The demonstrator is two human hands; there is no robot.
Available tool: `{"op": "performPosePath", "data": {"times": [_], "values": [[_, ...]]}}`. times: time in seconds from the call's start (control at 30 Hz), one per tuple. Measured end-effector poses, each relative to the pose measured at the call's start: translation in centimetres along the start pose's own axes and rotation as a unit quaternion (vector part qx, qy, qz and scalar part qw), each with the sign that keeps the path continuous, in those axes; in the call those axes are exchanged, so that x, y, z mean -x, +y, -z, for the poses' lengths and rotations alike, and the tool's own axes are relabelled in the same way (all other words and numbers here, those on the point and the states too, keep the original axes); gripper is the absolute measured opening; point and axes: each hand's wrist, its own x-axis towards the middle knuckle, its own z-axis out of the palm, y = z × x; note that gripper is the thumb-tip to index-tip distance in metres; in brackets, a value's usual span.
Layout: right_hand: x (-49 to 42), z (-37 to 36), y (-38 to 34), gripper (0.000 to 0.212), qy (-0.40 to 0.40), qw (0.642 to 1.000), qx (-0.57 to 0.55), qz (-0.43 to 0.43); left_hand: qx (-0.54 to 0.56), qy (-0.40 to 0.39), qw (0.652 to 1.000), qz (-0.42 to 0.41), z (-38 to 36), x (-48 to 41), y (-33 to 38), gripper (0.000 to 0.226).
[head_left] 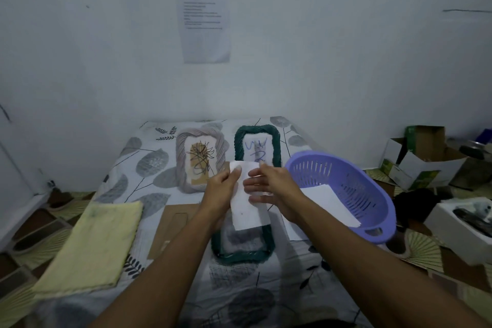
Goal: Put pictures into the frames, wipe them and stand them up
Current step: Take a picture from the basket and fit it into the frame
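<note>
Both my hands hold a white paper picture (243, 210) upright above a dark green woven frame (243, 254) that lies flat on the leaf-print cloth. My left hand (222, 189) pinches the sheet's left edge. On its right side my right hand (269, 189) presses with spread fingers. Behind, a grey woven frame (183, 168) with a brown scribbled picture leans against the wall. Beside it a second dark green frame (257, 146) stands with a blue scribbled picture. A pale yellow cloth (95, 245) lies at the left.
A purple plastic basket (346, 186) holding a white sheet (327, 202) sits right of my hands. A brown cardboard backing (175, 224) lies left of the flat frame. Open cardboard boxes (423, 160) crowd the floor at the right. A printed paper (203, 24) hangs on the wall.
</note>
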Motion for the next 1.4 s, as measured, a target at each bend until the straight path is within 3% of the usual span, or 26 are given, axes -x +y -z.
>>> {"op": "performPosePath", "data": {"times": [0.1,0.2,0.27,0.43,0.5,0.6,0.7,0.73,0.93,1.4], "values": [[-0.1,-0.6,0.9,0.022,0.021,0.999,0.016,0.019,-0.021,0.025,0.999,-0.013,1.3,0.0,-0.7,0.023],[-0.5,-0.6,2.3,0.008,0.086,0.98,0.162,0.08,-0.045,0.043,0.998,-0.009,2.3,0.0,-1.6,0.023],[-0.6,-0.4,3.2,0.015,0.096,0.96,0.246,0.097,-0.043,0.041,0.998,-0.001,2.7,0.0,-2.0,0.024],[-1.2,0.1,5.8,0.024,0.102,0.968,0.223,0.057,-0.033,0.036,0.999,0.01,3.3,0.0,-3.3,0.014],[-1.6,0.6,6.7,0.022,0.114,0.964,0.235,0.057,-0.098,0.055,0.994,-0.01,3.4,0.0,-4.2,0.016],[-1.8,1.3,8.0,0.016,0.123,0.93,0.331,0.102,-0.32,0.07,0.94,-0.093,3.8,0.2,-5.5,0.035],[-1.4,1.9,9.7,0.02,0.102,0.84,0.501,0.182,-0.482,0.075,0.857,-0.165,4.4,0.8,-7.0,0.047],[-1.3,1.9,10.2,0.021,0.101,0.826,0.517,0.198,-0.501,0.073,0.845,-0.173,4.6,1.0,-7.4,0.048],[-1.4,1.7,11.3,0.025,0.114,0.833,0.501,0.203,-0.505,0.039,0.844,-0.178,5.6,1.4,-8.5,0.037],[-1.9,0.0,12.3,0.029,0.14,0.833,0.498,0.197,-0.469,0.071,0.86,-0.188,7.4,1.3,-8.3,0.034]]}}
